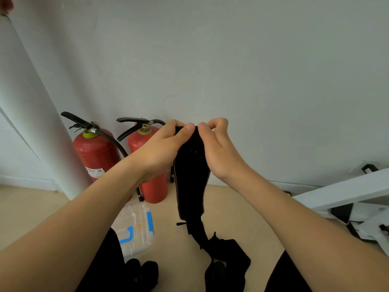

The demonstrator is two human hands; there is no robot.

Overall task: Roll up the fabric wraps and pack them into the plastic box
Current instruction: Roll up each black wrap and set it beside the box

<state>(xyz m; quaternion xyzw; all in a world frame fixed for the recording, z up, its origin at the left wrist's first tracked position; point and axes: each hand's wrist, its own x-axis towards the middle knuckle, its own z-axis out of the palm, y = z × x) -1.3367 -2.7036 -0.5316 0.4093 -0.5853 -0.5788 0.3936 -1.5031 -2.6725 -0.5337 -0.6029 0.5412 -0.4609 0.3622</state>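
Observation:
A black fabric wrap point(190, 178) hangs in the air in front of me, its lower end trailing down to the floor. My left hand point(162, 148) and my right hand point(219, 148) both pinch its top edge, thumbs almost touching at the middle. Below them on the beige floor lies a clear plastic box point(136, 226) with blue latches, its lid closed. More black wraps lie on the floor: a loose heap point(227, 264) under the hanging wrap and a dark bundle point(145, 272) just in front of the box.
Two red fire extinguishers point(99, 152) point(153, 186) stand against the white wall behind the box. A white frame with black parts point(347, 199) lies on the floor at the right. My dark-clothed knees fill the bottom corners.

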